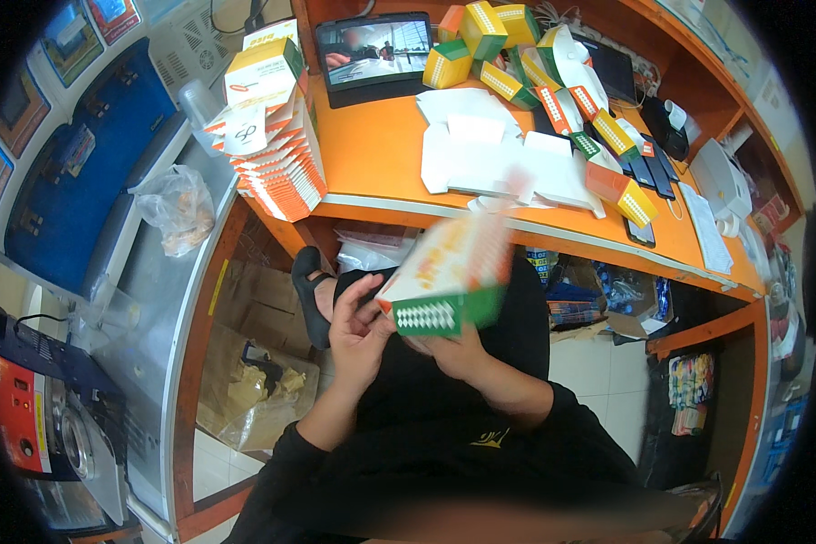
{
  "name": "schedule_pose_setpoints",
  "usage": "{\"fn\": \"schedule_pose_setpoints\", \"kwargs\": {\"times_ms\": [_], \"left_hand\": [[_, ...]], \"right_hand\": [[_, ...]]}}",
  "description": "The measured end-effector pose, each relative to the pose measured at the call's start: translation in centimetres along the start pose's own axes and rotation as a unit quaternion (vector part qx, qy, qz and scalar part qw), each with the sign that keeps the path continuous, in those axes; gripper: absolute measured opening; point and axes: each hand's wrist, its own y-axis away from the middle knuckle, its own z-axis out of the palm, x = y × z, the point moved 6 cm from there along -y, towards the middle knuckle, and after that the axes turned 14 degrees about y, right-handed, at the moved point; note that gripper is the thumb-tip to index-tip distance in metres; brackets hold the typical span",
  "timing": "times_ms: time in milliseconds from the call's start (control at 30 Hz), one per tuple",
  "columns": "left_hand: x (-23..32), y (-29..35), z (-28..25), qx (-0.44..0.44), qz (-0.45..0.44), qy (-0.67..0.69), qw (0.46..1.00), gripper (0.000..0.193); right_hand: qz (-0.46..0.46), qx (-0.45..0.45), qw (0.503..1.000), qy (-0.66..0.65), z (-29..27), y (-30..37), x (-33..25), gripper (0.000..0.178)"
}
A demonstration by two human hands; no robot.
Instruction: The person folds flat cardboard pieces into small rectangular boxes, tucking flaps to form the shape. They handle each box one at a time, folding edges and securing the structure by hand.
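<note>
Over my lap I hold a food carton (444,272), white and orange with a green end panel that bears a white diamond pattern. Motion smears its far part. My left hand (358,334) grips its left edge, fingers bent and thumb against the card. From below and behind the green panel, my right hand (458,352) holds the near side; most of its fingers are hidden. Beyond the carton, flat white carton blanks (490,154) lie spread on the orange desk (372,172).
A tall stack of nested cartons (281,168) stands at the desk's left corner. Several folded cartons (480,36) are heaped at the back, beside a tablet (374,54). Phones (641,231) lie at the right. A plastic bag (177,208) sits on the metal counter at left.
</note>
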Motion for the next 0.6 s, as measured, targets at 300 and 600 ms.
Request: {"fn": "schedule_pose_setpoints", "kwargs": {"times_ms": [300, 600], "left_hand": [[-0.8, 0.1, -0.4, -0.010, -0.009, -0.122, 0.992, 0.033], [-2.3, 0.1, -2.7, 0.103, -0.107, -0.027, 0.989, 0.042]], "right_hand": [[-0.106, -0.015, 0.966, 0.234, -0.1, -0.8, -0.5, 0.023], [0.053, 0.099, 0.890, 0.442, -6.7, -3.2, -0.2, 0.026]]}}
